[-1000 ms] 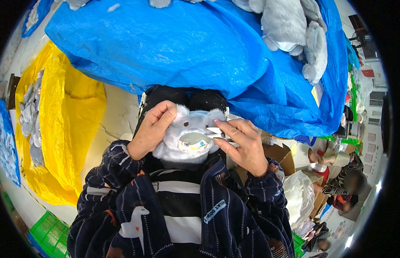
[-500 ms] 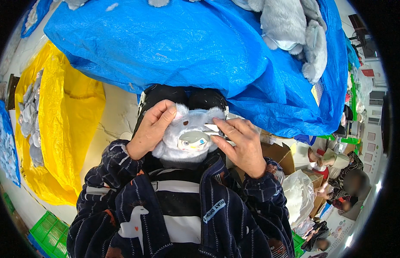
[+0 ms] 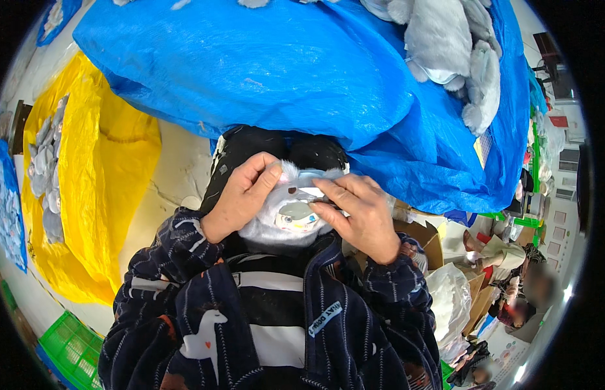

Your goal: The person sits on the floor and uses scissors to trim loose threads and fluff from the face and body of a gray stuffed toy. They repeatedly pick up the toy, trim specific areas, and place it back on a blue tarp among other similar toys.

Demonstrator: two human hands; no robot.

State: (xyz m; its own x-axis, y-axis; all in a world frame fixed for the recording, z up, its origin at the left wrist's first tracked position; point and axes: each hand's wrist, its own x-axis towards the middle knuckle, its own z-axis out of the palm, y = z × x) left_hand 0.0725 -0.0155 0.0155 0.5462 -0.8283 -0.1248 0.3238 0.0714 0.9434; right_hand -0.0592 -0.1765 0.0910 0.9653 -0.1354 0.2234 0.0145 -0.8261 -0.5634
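A blue sheet (image 3: 250, 65) spreads widest, past the knees, with grey plushes (image 3: 439, 45) lying on its right end. A yellow bag (image 3: 97, 195) stands to the left, holding grey pieces (image 3: 47, 175); a green crate (image 3: 71, 346) sits lower left. Which of these are finished I cannot tell.

The plush (image 3: 268, 224) being worked on rests on the lap, between the 2 hands, face up. The left hand (image 3: 247, 194) pinches it by an ear (image 3: 289, 171). The right hand (image 3: 360, 211), apart from the left, is closed on what look like snips (image 3: 311, 192), the blade at the face.

The ear and at least 1 brown eye (image 3: 292, 190) are already on, and an oval patch (image 3: 295, 209) shows over a white printed piece (image 3: 298, 223). With the blade this close, I judge the face unfinished; the right fingers hide how much remains there.
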